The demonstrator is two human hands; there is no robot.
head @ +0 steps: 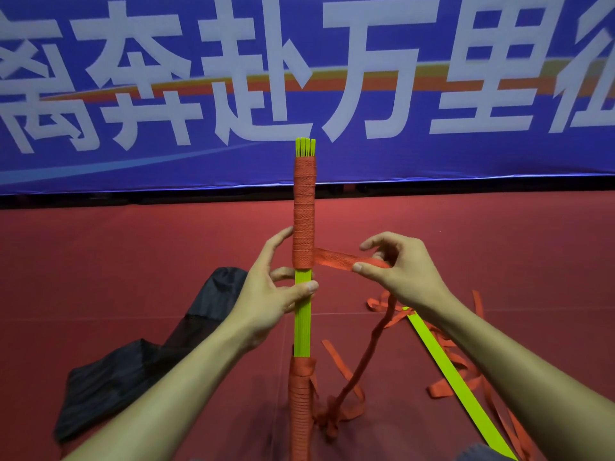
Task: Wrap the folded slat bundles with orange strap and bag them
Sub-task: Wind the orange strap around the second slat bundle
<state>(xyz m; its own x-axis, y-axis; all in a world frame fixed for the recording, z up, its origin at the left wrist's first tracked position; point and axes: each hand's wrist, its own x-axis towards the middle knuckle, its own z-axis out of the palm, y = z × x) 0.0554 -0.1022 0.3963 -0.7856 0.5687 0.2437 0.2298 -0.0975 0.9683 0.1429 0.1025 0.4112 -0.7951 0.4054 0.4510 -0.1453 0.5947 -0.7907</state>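
We face a blue fabric banner (466, 158) bearing large white characters, hung behind a dark-red matted floor (133, 247) crossed by seams.

Both forearms reach forward; left grip (269, 292) clasps the slat bundle (303, 322), right grip (401, 271) pinches the strap (336, 257).

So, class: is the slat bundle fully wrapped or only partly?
Partly. The slat bundle shows bare yellow between two stretches of orange strap; the right hand pinches more strap.
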